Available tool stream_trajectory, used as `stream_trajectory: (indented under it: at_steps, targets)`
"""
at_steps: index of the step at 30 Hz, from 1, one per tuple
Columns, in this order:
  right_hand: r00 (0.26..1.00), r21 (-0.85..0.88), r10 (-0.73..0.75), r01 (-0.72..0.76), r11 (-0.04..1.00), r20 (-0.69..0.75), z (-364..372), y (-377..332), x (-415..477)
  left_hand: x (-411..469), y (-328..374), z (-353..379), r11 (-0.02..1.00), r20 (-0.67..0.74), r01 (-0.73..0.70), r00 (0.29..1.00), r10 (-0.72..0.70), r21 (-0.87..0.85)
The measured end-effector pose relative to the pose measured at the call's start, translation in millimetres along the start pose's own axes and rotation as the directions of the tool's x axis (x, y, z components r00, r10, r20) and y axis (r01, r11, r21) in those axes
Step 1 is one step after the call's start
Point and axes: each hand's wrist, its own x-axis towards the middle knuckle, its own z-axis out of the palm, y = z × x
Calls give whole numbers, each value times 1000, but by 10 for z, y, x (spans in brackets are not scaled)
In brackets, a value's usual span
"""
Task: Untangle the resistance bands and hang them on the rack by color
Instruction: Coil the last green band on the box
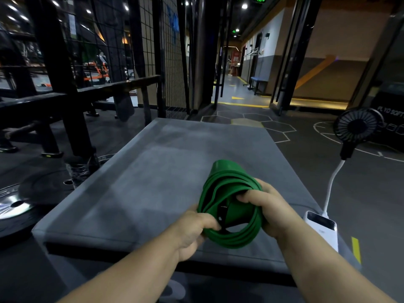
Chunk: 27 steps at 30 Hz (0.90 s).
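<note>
**Head view.** We held the green resistance band (229,204) as a loose coil of several turns low over the grey padded platform (153,171), towards five o'clock of its top and near its front edge; whether the lowest turns touched the pad we could not tell. The left hand (192,230) pinched the coil at its seven o'clock rim, thumb and fingers curled round the outer turns; the right hand (269,208) gripped it at three o'clock, fingers hooked over the inner folds. We judged this two-sided hold to serve the untangling: one hand anchored the loops so that the other could draw a turn free; the low position meant a slipped loop would land on the pad, not the floor. A small black item (223,212) sat at the coil's centre; band, strap or clip, we could not tell. Only green showed in the bundle; the black steel frame (54,62) at ten o'clock, possibly the rack, stood well apart from it, so hanging was not yet done. A white power bank (323,226) lay at four o'clock on the pad's right edge, near the right wrist; its white cable (332,182) rose to a small black fan (356,125) at two o'clock; we judged the cable a snag risk for a swinging loop. A weight plate (13,206) lay on the floor at nine o'clock.
</note>
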Motion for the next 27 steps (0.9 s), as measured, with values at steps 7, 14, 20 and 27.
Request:
stream_trajectory:
  at_steps: [7,14,20,27]
  targets:
    - [995,12,41,-40,999,-86,48,34,52,-4,-14,52,994,-167,43,984,-59,-99]
    - [996,2,34,-34,999,-78,28,33,38,-20,8,105,983,-209,39,975,-78,-181]
    - [987,-80,75,-88,993,-144,-37,53,64,-19,-14,91,989,-181,31,982,-57,-148]
    - [990,-77,109,-116,990,-91,-95,7,66,-95,-2,118,977,-136,-29,991,0,-212]
